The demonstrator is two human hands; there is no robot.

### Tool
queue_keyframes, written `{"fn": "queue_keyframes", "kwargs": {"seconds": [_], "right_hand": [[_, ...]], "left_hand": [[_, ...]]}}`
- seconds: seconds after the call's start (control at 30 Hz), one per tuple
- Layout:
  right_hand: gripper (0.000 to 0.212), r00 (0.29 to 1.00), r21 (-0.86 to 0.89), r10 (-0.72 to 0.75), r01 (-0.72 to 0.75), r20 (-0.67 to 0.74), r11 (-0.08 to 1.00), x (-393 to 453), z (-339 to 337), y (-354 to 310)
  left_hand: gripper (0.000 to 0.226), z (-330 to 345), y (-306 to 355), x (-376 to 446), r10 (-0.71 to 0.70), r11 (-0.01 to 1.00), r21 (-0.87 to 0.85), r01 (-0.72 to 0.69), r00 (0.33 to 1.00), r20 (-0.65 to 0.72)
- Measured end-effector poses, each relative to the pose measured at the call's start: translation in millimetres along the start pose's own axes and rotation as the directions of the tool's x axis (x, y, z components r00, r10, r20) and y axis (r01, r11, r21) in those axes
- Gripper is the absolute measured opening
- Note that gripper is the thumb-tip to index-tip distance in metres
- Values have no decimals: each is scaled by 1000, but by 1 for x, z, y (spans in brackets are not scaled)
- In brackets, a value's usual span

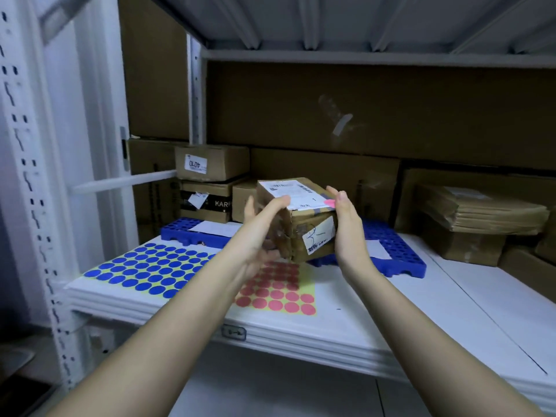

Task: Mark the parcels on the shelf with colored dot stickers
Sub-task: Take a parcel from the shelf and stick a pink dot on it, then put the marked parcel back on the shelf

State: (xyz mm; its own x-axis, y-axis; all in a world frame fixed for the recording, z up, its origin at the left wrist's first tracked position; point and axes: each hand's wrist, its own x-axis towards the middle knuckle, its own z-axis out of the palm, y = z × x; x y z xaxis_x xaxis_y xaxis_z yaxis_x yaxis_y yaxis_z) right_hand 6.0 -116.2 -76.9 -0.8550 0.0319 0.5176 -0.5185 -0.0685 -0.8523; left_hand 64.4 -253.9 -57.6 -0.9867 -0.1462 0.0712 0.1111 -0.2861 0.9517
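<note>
Both forearms reach forward, left hand and right hand facing, fingers curled

Both forearms bare to the elbows, no sleeves, rings or watch.

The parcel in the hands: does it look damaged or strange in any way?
Yes. The parcel held between the left hand and right hand is crumpled: its near corner is dented and the cardboard there is torn and wrinkled under the tape. A pink dot sits at its top edge.
</note>
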Motion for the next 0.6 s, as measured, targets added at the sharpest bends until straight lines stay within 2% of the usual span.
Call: {"fn": "queue_keyframes", "kwargs": {"seconds": [0.1, 0.17, 0.23, 0.3, 0.4, 0.5, 0.6], "right_hand": [[43, 998, -35, -45, 46, 32, 998, 12, 25, 1], [43, 996, -55, -44, 49, 81, 997, 20, 43, 3], [46, 993, -77, -38, 47, 115, 996, 25, 62, 6], [58, 989, -80, -47, 58, 142, 995, 28, 81, 8], [76, 948, -185, -91, 152, 306, 971, 27, 104, 10], [82, 910, -309, -94, 233, 404, 922, 34, 119, 20], [84, 906, -333, -115, 264, 407, 905, 44, 132, 29]], "left_hand": [[68, -24, 3, 7, -77, 996, -56, 75, 997, -31], [82, -37, 6, 14, -116, 988, -108, 109, 991, -61], [85, -49, 10, 21, -97, 984, -158, 77, 988, -121], [87, -59, 14, 28, -59, 979, -202, 17, 977, -205], [109, -77, 21, 42, -25, 981, -190, -34, 955, -296], [115, -95, 25, 55, -5, 979, -195, -57, 953, -304], [109, -113, 27, 64, 12, 988, -140, -57, 951, -308]]}}
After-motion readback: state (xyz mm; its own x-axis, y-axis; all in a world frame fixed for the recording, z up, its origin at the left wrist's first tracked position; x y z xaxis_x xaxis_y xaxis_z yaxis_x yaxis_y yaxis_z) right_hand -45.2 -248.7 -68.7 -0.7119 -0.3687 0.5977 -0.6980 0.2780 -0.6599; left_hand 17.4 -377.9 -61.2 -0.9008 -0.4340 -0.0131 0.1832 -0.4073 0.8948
